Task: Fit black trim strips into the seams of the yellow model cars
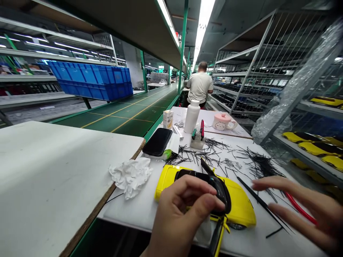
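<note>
A yellow model car [241, 203] with a black roof and windscreen sits on the white worktop in front of me, its doors swung out. My left hand [184, 210] is over the near side of the car, thumb and forefinger pinched close by the windscreen. Whatever is between those fingertips is too small or hidden to name. To the right of the car, my right hand [302, 207] hovers with thumb and fingers apart, slightly blurred. Under and beside it lie a long thin black strip [254, 192] and a red curved handle [300, 208], partly covered by the hand.
Thin black strips [264, 164] litter the worktop. Behind the car are a phone [158, 142], a white bottle [191, 117], a tool holder [197, 142] and a pink mug [222, 122]. Crumpled paper [131, 176] lies left. A conveyor [128, 114], car racks [318, 142] and a person [200, 87] are beyond.
</note>
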A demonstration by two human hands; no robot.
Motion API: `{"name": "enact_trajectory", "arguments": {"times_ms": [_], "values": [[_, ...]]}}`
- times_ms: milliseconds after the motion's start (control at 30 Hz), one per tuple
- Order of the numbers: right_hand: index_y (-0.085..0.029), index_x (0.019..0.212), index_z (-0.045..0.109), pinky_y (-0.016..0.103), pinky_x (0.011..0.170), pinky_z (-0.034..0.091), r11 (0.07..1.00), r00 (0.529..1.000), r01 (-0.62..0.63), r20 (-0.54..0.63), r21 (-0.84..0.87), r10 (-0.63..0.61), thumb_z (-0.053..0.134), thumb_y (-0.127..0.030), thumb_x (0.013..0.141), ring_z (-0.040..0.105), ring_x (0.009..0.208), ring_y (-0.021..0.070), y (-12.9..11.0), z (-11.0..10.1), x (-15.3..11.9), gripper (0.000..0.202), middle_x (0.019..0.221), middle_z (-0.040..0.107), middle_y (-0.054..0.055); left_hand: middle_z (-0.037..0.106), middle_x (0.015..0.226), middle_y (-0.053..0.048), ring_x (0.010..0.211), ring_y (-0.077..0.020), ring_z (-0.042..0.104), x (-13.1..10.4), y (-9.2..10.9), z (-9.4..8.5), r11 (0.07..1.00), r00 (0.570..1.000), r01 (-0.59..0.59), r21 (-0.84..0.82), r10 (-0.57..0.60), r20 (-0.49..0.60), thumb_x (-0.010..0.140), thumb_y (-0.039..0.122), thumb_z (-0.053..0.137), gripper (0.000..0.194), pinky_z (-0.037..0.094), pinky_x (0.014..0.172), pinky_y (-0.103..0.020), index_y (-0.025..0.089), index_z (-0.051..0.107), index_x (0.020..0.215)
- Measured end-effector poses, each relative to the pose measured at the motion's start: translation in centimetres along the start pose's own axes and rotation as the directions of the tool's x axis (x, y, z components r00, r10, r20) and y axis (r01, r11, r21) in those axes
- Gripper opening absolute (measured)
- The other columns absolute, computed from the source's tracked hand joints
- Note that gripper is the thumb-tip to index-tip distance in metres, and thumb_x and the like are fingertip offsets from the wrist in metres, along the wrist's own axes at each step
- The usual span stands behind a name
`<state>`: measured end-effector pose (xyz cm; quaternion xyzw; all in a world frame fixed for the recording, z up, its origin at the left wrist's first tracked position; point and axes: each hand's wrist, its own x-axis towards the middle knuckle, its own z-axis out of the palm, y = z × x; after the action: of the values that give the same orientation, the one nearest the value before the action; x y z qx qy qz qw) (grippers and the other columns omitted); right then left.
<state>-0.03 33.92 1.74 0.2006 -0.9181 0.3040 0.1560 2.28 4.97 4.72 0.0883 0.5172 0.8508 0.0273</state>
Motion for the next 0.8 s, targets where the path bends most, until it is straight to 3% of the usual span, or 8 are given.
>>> {"name": "enact_trajectory", "arguments": {"times_ms": [100,200,333,533,667,800], "values": [[-0.038,0.135,0.055,0.026,0.097,0.056,0.986,0.938,0.108,0.315,0.128,-0.144,0.068,-0.037,0.086,0.063,0.119,0.0217,-4.7,1.1,1.7,0.050,0.132,0.064,0.000,0.077,0.074,0.000,0.073,-0.0092,0.072,0.2,0.0,0.9,0.996,0.999,-0.005,-0.092,0.009,0.040,0.083,0.027,0.077,0.013,0.054,0.072,-0.014,0.017,0.068,0.083],[-0.032,0.130,0.062,0.020,0.090,0.056,0.956,0.889,0.131,0.395,0.264,-0.231,0.069,-0.038,0.085,0.068,0.111,0.0200,-7.6,1.8,3.5,0.045,0.125,0.068,0.002,0.076,0.076,0.000,0.074,-0.0094,0.071,0.2,-0.1,1.2,0.988,0.999,-0.014,-0.151,0.018,0.027,0.083,0.028,0.077,0.015,0.054,0.072,-0.016,0.017,0.066,0.083],[-0.025,0.107,0.073,0.019,0.080,0.060,0.909,0.885,0.131,0.368,0.395,-0.287,0.069,-0.038,0.083,0.073,0.092,0.0187,-9.4,2.4,4.9,0.028,0.102,0.076,0.003,0.076,0.077,0.000,0.070,-0.0082,0.069,0.0,-0.4,1.1,0.986,0.999,-0.006,-0.167,0.015,0.049,0.082,0.028,0.078,0.016,0.053,0.068,-0.015,0.016,0.067,0.084],[-0.027,0.118,0.069,0.023,0.078,0.061,0.899,0.871,0.178,0.361,0.401,-0.333,0.075,-0.036,0.078,0.072,0.091,0.0197,-9.6,2.3,4.6,0.042,0.097,0.074,0.003,0.077,0.081,-0.001,0.078,-0.0104,0.071,-0.3,-0.3,1.3,0.987,0.993,-0.042,-0.155,0.059,0.105,0.081,0.023,0.078,0.009,0.054,0.074,-0.017,0.017,0.072,0.079],[-0.028,0.112,0.070,0.021,0.080,0.059,0.870,0.882,0.249,0.271,0.426,-0.386,0.068,-0.026,0.084,0.070,0.095,0.0174,-9.7,2.5,4.7,0.028,0.096,0.072,0.003,0.077,0.086,0.001,0.087,-0.0107,0.070,-0.4,-0.1,1.2,0.986,0.981,-0.118,-0.116,0.134,0.140,0.081,0.018,0.077,0.003,0.054,0.083,-0.018,0.020,0.075,0.080],[-0.027,0.106,0.068,0.018,0.083,0.056,0.854,0.887,0.320,0.188,0.410,-0.423,0.066,-0.020,0.087,0.068,0.098,0.0140,-9.3,2.8,4.9,0.021,0.102,0.069,0.003,0.077,0.082,0.003,0.085,-0.0082,0.069,-0.4,0.2,0.9,0.989,0.985,-0.101,-0.110,0.115,0.130,0.081,0.012,0.076,0.009,0.053,0.081,-0.015,0.020,0.073,0.081]]}}
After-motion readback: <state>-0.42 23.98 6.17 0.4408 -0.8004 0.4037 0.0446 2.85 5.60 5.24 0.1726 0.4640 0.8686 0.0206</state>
